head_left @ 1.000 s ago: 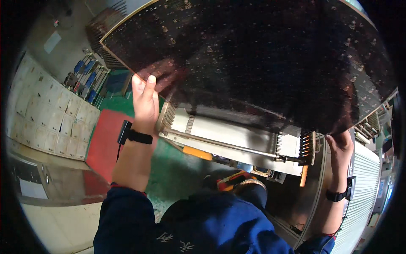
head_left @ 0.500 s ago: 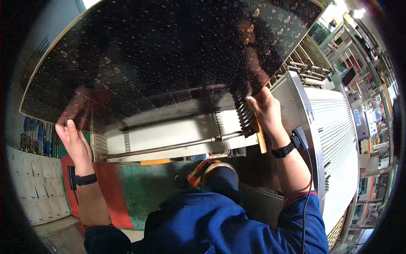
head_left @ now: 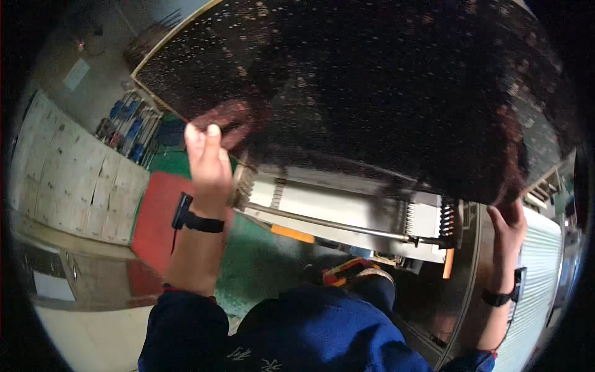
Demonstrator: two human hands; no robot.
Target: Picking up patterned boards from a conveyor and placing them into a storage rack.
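A large, dark, glossy panel point(head_left: 384, 93) covered in small pale specks spans the upper part of the view, with a thin light rim. At its near left edge, my left hand point(head_left: 211, 158) grips it, thumb on the face towards me. Farther right, my right hand point(head_left: 509, 226) is closed on the near edge, partly blurred. Both hands are mirrored in the panel's shiny surface. Below the panel is a rack with a metal rod point(head_left: 328, 223) and dark coil-like slotted parts point(head_left: 447, 220) at its right end. I cannot tell whether the panel touches this rack.
A pale ribbed surface point(head_left: 542, 273) lies beyond my right wrist. Pale lockers point(head_left: 74, 167) line the left, with a cart of blue items point(head_left: 130, 118) beside them. A red board point(head_left: 162, 217) stands near the green floor point(head_left: 254, 266). An orange bar point(head_left: 291, 234) is under the rack.
The view has swung left, bringing more of the lockers in. Panel and both hands now appear farther right in the picture, still together, and both hands keep their hold.
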